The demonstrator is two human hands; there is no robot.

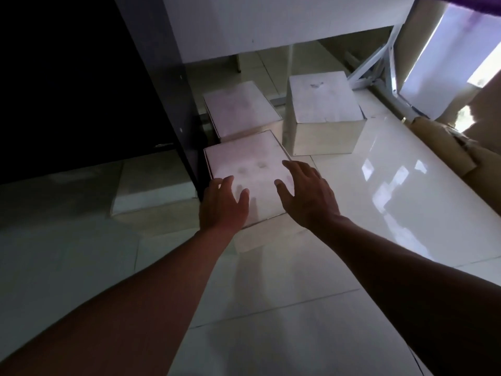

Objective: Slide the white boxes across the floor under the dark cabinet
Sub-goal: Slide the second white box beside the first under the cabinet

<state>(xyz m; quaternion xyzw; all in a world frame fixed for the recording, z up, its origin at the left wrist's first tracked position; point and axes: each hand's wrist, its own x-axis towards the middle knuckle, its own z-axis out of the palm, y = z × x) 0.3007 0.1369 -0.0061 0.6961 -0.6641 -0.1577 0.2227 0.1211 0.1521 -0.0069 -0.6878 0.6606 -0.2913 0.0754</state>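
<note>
Three white boxes stand on the glossy tiled floor beside the dark cabinet (81,77). The nearest box (244,161) touches the cabinet's corner post. My left hand (225,204) hovers over its near left corner, fingers apart. My right hand (306,194) hangs over its near right edge, fingers spread, holding nothing. A second box (241,109) lies just behind the first. A taller third box (322,104) stands to the right. Another white box (154,183) lies in shadow under the cabinet.
A white table panel (271,25) with a white metal frame (379,63) spans the back. Brown cardboard (447,142) leans along the right side. Bare tiled floor (393,191) stretches to the right of my hands and toward me.
</note>
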